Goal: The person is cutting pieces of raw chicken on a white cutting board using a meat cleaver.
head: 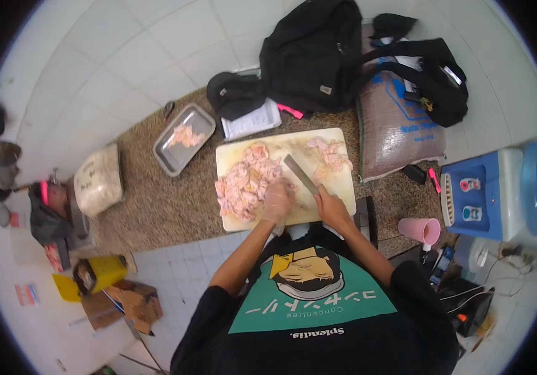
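Observation:
A white cutting board (296,213) lies on the granite counter before me. On its left side is a large heap of raw chicken pieces (245,187); a smaller group of pale trimmings (332,154) lies at its upper right. My left hand (279,201), in a clear plastic glove, is at the heap's right edge, its fingers curled against meat; whether they grip a piece is unclear. My right hand (332,208) is closed on the handle of a knife with a broad rectangular blade (300,173), which points up and left over the board. A metal tray (174,161) holding some pale pieces stands left of the board.
Behind the board are a black backpack (310,61), a black cap (235,93), papers (252,123) and a large woven sack (400,136). Rightward stand a pink cup (418,229) and a blue water dispenser (484,194). A filled plastic bag (99,180) sits at the left.

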Demonstrator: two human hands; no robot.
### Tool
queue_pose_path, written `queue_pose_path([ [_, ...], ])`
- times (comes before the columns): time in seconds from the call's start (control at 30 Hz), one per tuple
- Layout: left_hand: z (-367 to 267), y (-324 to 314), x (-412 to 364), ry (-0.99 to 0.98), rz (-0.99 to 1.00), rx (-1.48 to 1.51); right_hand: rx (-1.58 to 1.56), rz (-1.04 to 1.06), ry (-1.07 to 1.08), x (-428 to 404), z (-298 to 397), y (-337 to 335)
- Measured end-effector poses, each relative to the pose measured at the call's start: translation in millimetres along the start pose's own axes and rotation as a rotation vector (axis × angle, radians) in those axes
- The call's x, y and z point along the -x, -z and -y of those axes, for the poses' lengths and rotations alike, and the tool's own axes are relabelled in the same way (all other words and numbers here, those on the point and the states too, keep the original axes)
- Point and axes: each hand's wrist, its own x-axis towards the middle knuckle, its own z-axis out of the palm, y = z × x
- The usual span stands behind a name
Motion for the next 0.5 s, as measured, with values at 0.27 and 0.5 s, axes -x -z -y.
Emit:
queue_pose_path([
  [0.27,-41.3,16.0,-98.8,0.517,0.091,1.09,-0.312,-0.26,-0.046,25.6,-42.1,51.6],
  [0.5,-36.0,-7.1,-41.6,-0.001,0.336,-0.021,-0.371,-0.392,-0.156,57.9,-89.0,60.3],
])
